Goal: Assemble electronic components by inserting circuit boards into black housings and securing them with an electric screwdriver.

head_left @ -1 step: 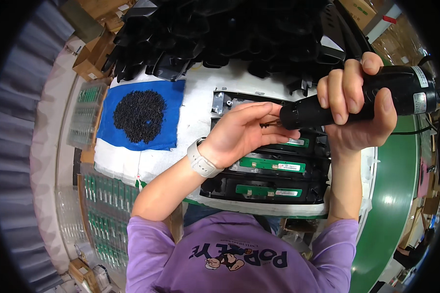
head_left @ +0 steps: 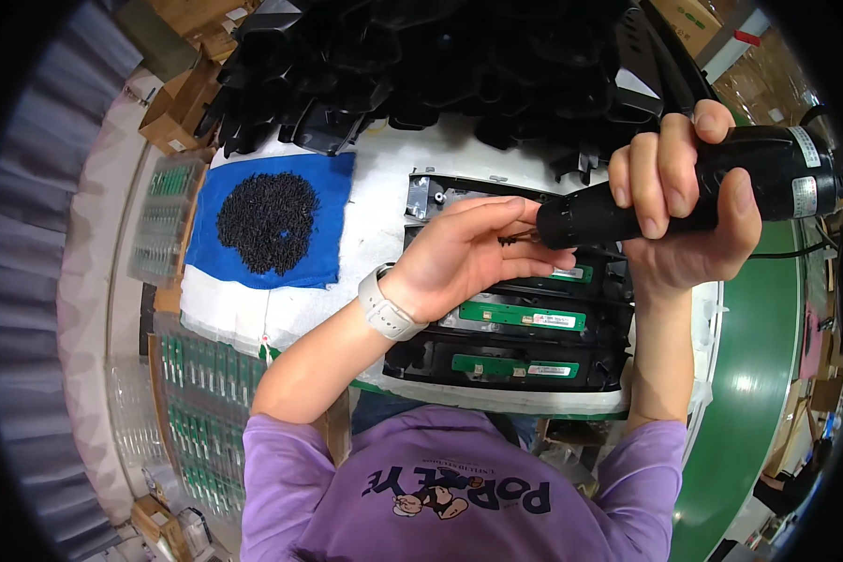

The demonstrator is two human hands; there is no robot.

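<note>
My right hand [head_left: 674,211] is wrapped round a black electric screwdriver [head_left: 768,169], held nearly level with its nose toward the left. At that nose, my left hand [head_left: 459,248] curls its fingers around the bit. A few small black screws [head_left: 507,241] show between the left fingers; the bit's very tip is hard to make out. Beneath both hands, several black plastic housings [head_left: 412,361] lie in a row on the white-covered table. Green circuit boards [head_left: 515,316] sit in the housings nearest me. The left hand partly covers the farther ones.
A heap of black screws [head_left: 270,220] rests on a blue cloth [head_left: 332,262] at the left. Many black plastic parts [head_left: 384,66] are piled along the back. Clear trays of circuit boards [head_left: 211,375] stand at the left, and a green surface [head_left: 740,375] runs along the right.
</note>
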